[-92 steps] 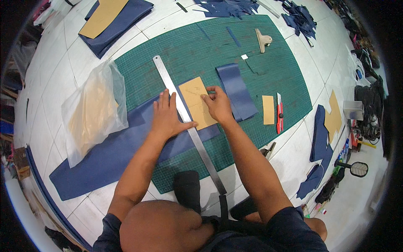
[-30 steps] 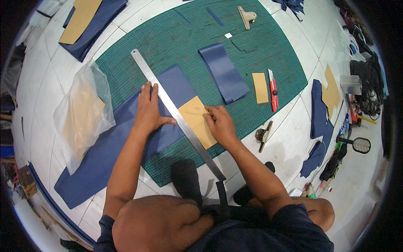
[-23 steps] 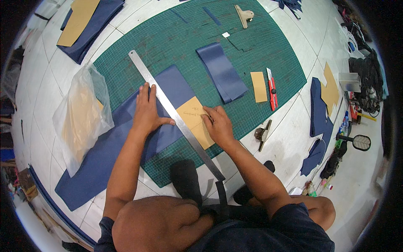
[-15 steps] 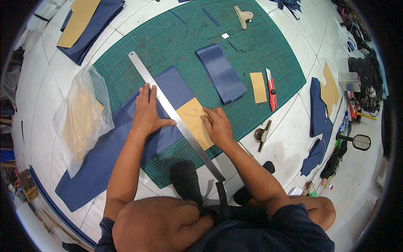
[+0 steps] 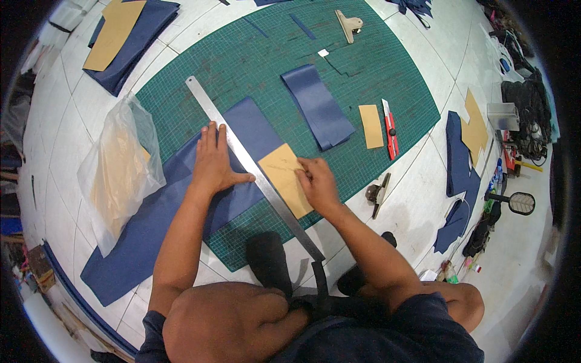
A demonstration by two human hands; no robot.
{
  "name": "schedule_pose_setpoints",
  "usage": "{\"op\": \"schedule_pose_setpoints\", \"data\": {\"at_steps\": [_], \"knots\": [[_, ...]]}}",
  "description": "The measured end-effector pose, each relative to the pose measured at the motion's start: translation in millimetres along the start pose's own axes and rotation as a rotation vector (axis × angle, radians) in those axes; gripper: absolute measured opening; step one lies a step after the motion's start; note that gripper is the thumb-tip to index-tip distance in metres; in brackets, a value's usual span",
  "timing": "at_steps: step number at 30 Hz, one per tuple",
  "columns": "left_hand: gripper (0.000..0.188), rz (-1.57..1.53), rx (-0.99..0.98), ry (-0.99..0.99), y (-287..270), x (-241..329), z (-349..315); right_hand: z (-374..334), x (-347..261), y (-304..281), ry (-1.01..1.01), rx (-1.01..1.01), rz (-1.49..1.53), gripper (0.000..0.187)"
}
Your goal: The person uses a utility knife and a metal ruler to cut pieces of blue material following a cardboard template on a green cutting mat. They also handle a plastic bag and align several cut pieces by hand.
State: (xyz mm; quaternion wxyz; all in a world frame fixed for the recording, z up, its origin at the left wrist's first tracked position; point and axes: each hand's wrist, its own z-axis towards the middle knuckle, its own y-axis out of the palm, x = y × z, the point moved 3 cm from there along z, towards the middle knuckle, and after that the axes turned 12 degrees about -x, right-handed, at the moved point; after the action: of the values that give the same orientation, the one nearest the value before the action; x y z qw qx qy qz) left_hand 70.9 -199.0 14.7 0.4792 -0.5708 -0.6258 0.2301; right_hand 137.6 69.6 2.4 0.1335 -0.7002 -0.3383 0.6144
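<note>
My left hand (image 5: 212,164) lies flat with fingers stretched, pressing a long steel ruler (image 5: 282,210) onto dark blue fabric (image 5: 142,236). The ruler runs slantwise across the cloth, its near end beyond the edge of the green cutting mat (image 5: 393,72). On the ruler's right is a tan card pattern piece (image 5: 282,177); my right hand (image 5: 319,186) pinches its right edge between thumb and fingers. The fabric under the card is partly hidden. A folded blue strip (image 5: 318,106) lies farther off on the mat.
Right of the strip are a small tan card (image 5: 371,126) and a red cutter knife (image 5: 390,130), blade out. Bulldog clips lie at the mat's far side (image 5: 349,26) and on the tiles (image 5: 377,195). A plastic bag of tan pieces (image 5: 121,175) rests at left.
The card pattern piece has shifted slightly right, away from the ruler, together with my right hand; its writing now looks smeared. My left hand and the ruler stay practically in place.
</note>
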Motion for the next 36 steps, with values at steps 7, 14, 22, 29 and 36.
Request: {"op": "schedule_pose_setpoints", "data": {"at_steps": [7, 14, 22, 29, 36], "knots": [[0.145, 0.003, -0.079, -0.077, -4.1, 1.1, -1.9, -19.2, 54.8, -111.2, 0.134, 0.213, -0.468, 0.040], [0.147, 0.026, -0.098, -0.091, -3.6, 4.6, 4.4, 3.7, 152.5, -181.1, 0.498, 0.272, -0.337, 0.060], [0.151, 0.034, -0.135, -0.149, -10.2, 2.5, -0.2, 22.2, 21.4, -87.4, 0.369, 0.226, 0.752, 0.039], [0.151, 0.067, -0.156, -0.136, -9.4, 12.6, 8.7, 51.0, -71.7, 26.5, 0.322, -0.213, 0.842, 0.044], [0.145, 0.105, -0.180, -0.160, -5.9, 5.7, 9.6, 89.6, -106.6, 48.7, 0.143, -0.403, -0.222, 0.035]]}}
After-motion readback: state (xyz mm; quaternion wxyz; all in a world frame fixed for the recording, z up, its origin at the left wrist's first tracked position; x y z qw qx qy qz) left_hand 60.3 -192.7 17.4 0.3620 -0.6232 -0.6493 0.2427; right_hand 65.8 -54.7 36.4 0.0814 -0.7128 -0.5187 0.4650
